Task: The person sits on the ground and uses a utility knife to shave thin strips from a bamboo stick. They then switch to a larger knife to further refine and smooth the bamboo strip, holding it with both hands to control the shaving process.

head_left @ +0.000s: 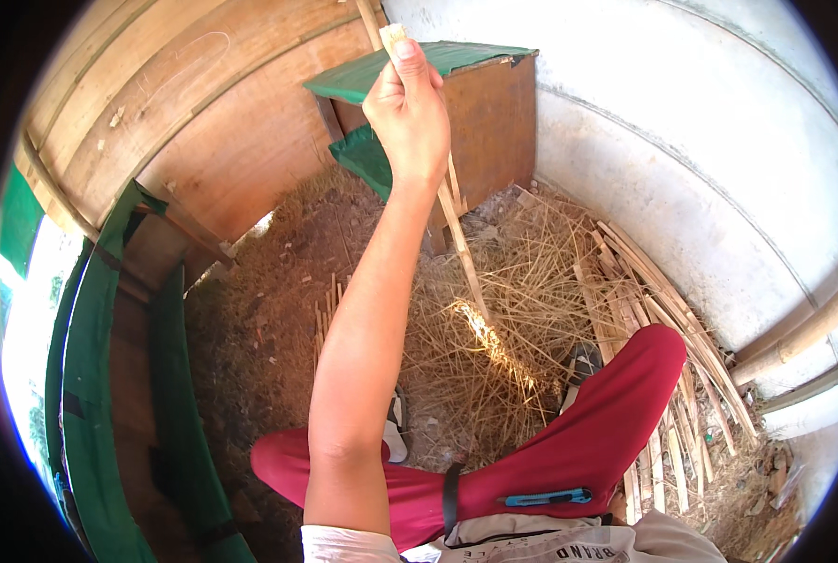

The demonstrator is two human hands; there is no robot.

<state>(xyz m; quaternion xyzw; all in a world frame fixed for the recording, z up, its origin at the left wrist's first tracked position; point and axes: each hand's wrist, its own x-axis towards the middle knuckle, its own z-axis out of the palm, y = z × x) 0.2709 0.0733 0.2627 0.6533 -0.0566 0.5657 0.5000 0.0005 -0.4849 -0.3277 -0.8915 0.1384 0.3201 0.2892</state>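
Left hand (408,113) raised, fingers pinching top of bamboo strip (459,239) (lower end down in straw (475,347)), before green-topped cabinet (457,94). Blue knife (548,497) on right thigh. Right hand unseen.

daylight enters from my left, overexposed there. a sunny patch glows on the straw (494,347). my view is sharp in the middle; the wall (682,141) lines bend near the dark rim.

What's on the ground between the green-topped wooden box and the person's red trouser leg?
In the head view, dry straw and loose bamboo slats cover the ground between the wooden box and the red trouser leg.
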